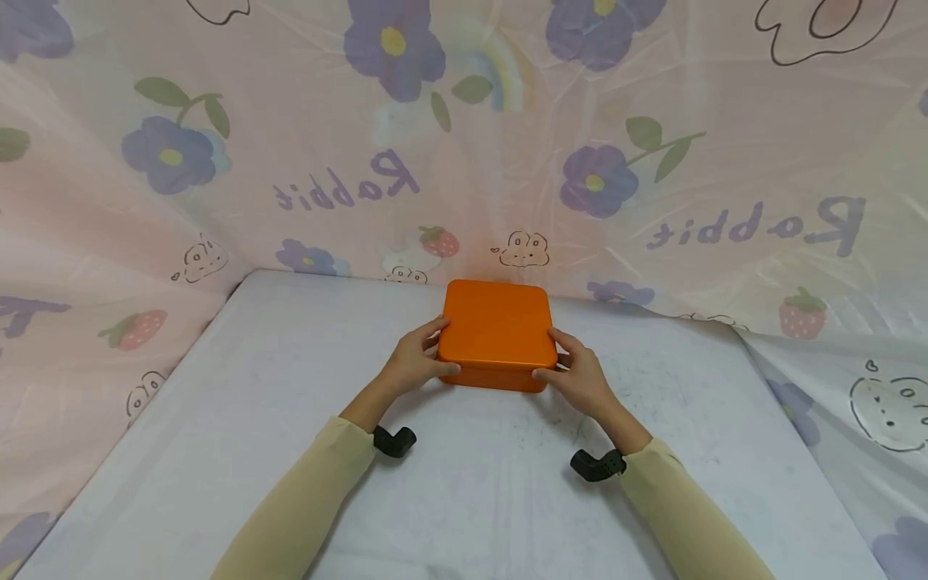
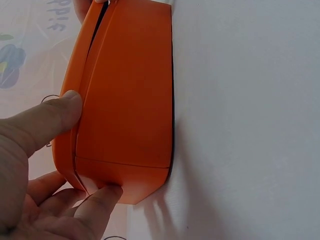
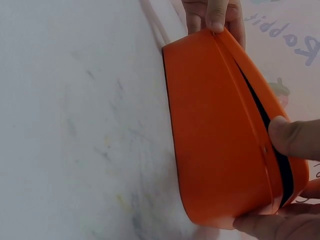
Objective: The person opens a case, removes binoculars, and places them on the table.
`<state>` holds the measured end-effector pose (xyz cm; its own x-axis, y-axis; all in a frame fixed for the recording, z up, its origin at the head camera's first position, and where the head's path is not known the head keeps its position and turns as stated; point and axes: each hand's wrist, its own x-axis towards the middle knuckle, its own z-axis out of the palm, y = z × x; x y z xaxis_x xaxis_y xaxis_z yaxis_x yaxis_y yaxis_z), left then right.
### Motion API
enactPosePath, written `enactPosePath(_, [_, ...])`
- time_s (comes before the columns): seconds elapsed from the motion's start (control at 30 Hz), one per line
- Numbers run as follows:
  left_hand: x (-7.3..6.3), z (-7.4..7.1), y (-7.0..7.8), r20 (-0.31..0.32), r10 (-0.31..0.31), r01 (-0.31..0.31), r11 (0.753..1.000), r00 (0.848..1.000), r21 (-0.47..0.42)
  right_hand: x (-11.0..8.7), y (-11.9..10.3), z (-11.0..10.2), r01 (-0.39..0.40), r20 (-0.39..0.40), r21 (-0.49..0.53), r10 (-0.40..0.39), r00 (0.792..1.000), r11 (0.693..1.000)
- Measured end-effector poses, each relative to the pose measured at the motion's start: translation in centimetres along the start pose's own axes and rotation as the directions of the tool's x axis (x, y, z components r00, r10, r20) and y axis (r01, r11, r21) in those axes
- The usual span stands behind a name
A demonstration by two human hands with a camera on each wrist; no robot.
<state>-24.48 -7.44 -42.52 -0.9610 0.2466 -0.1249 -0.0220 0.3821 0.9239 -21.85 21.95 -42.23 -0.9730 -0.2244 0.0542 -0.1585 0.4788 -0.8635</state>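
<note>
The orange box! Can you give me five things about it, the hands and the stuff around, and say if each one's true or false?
1. The left hand and right hand both hold the orange box. True.

2. The lid fits tightly all the way round. False: a dark gap shows under it in the right wrist view.

3. The box is round. False: it's squarish, with rounded corners.

4. Purple flowers are printed on the sheet behind. True.

5. The sleeves are bright blue. False: the sleeves are pale yellow.
</note>
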Motion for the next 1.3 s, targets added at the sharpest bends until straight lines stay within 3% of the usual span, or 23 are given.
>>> enactPosePath(0.53, [-0.3,-0.2,0.4,-0.009,-0.027,0.027,1.000,1.000,0.003,-0.2,-0.6,-0.2,0.004,0.006,0.002,-0.004,1.000,1.000])
enactPosePath(0.9, [-0.1,-0.4,0.4,-0.002,0.002,-0.002,1.000,1.000,0.008,0.1,-0.7,-0.4,-0.002,0.001,-0.015,0.002,1.000,1.000])
enactPosePath(1.07, [-0.3,-0.2,0.5,-0.006,0.005,-0.005,1.000,1.000,-0.023,-0.6,-2.7,-0.4,-0.010,-0.003,-0.032,0.010,1.000,0.999])
enactPosePath(1.3, [-0.4,0.1,0.0,-0.021,0.081,-0.081,0.996,0.996,0.031,-1.3,-4.7,-0.3,-0.032,-0.011,-0.039,0.031,0.999,0.999])
